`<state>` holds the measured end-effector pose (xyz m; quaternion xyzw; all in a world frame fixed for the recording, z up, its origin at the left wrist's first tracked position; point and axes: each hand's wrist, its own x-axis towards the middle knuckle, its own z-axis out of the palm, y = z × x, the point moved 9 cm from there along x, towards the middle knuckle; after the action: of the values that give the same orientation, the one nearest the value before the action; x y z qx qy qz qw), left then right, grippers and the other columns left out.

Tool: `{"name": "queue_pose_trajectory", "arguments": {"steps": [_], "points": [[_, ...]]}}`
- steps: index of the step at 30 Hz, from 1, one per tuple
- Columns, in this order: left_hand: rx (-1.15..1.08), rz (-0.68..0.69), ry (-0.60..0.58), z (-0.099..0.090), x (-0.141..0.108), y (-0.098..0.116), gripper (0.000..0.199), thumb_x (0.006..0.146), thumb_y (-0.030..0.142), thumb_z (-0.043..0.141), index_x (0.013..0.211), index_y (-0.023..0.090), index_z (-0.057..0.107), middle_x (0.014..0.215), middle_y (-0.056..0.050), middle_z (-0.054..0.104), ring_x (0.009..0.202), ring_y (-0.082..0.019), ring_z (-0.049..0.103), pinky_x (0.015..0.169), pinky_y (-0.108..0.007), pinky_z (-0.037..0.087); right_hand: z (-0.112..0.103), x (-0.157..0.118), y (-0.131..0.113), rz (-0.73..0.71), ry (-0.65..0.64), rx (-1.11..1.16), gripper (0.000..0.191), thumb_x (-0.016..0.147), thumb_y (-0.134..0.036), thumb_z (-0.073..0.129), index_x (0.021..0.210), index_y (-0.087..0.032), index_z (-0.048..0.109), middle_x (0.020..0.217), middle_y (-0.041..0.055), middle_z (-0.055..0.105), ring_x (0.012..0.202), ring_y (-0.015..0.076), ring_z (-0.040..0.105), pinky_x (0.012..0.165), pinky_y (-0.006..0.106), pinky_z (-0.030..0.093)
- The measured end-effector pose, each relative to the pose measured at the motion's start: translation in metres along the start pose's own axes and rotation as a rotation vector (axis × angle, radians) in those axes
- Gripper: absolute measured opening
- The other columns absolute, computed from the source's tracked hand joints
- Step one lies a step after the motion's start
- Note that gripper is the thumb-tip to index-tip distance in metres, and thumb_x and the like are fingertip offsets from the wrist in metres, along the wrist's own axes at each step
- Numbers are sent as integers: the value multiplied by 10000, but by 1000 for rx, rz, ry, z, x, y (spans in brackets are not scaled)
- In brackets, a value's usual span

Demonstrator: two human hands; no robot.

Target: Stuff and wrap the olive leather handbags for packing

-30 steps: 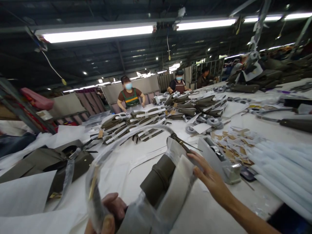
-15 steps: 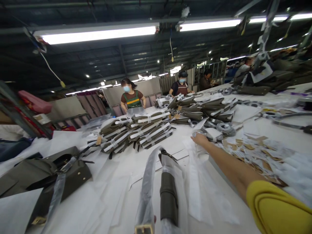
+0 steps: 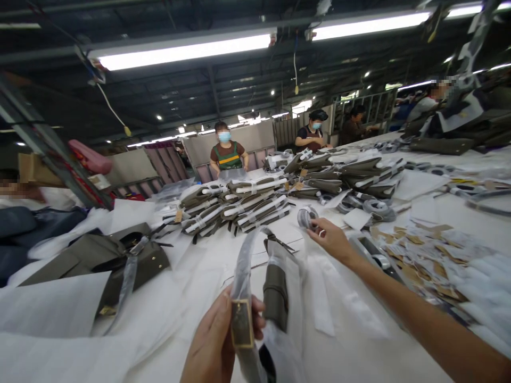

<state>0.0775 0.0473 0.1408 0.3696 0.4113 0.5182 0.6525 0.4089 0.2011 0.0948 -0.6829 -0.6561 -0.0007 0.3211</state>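
Note:
My left hand is closed around a plastic-wrapped strap, near its gold-framed buckle. The strap rises upright and bends over at the top. Just right of it stands an olive rolled piece, partly covered in clear plastic; what it joins lower down is hidden. Out over the table, my right hand pinches a grey coiled strap, which looks wrapped in clear film. White strips of wrapping sheet lie below that hand.
Stacked olive bags fill the table's middle, with more grey coils to their right. An olive bag lies at left beside white sheets. Brown tags are scattered at right. Co-workers, one in a green apron, stand beyond.
My right hand has lifted the grey coil and drawn it left and nearer. My left hand has come into view on the buckled strap. The camera view has shifted left.

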Motion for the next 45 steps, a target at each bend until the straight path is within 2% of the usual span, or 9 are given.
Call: {"name": "queue_pose_trajectory", "arguments": {"steps": [5,7,10,14,24,30,33,38,45], "points": [[192,106,-60,15,6,18,478,854,563,647,1107,162,703,985,-88,689,792,-162,588,694,-250,480,-40,-109,-90,-289,100,444,257,924,-352,595,1133,-206,630,1071,71,654,735,144,635,750,291,546],[250,118,-88,18,11,18,457,867,561,632,1075,163,713,935,-69,687,794,-156,580,717,-245,469,-47,-134,-112,-314,86,525,230,919,-321,612,1120,-213,640,1075,69,654,736,143,635,748,291,551],[314,148,-119,23,16,21,417,876,542,634,1049,174,725,913,-47,683,837,-154,576,773,-239,454,-50,-152,-136,-336,48,617,208,916,-286,621,1110,-223,661,1075,61,667,790,157,649,756,289,558],[382,206,-185,34,14,28,366,896,498,627,1035,177,733,957,-41,684,922,-166,576,867,-261,441,-53,-155,-155,-352,89,658,224,919,-238,608,1135,-230,666,1114,62,679,923,190,662,840,319,560],[410,233,-183,40,15,33,376,809,519,721,908,156,717,829,-19,657,790,-140,566,778,-248,443,-49,-164,-177,-318,133,754,235,897,-180,617,1126,-223,646,1119,65,672,978,201,655,909,348,550],[401,241,-160,41,14,37,416,814,465,733,1091,162,666,976,-60,695,823,-150,610,764,-244,462,-58,-156,-181,-318,172,771,234,893,-158,590,1108,-230,645,1103,74,674,1011,220,647,936,385,542],[409,162,-191,42,20,35,475,818,492,724,1159,172,643,1072,-84,700,889,-175,638,770,-257,479,-59,-149,-183,-349,172,776,246,894,-158,589,1115,-244,655,1094,72,680,1028,224,645,941,396,542],[417,-41,-217,38,30,25,517,863,592,623,1061,121,704,965,-107,741,936,-227,670,917,-352,494,-51,-144,-191,-441,166,793,294,909,-134,561,1159,-248,667,1160,72,676,1087,210,637,978,374,526],[360,-121,-174,43,28,35,317,911,379,619,1044,104,705,952,-88,753,852,-200,695,796,-273,532,-57,-148,-198,-526,189,680,280,965,-206,522,1205,-186,665,1212,105,666,1123,195,633,1000,313,516]]}}
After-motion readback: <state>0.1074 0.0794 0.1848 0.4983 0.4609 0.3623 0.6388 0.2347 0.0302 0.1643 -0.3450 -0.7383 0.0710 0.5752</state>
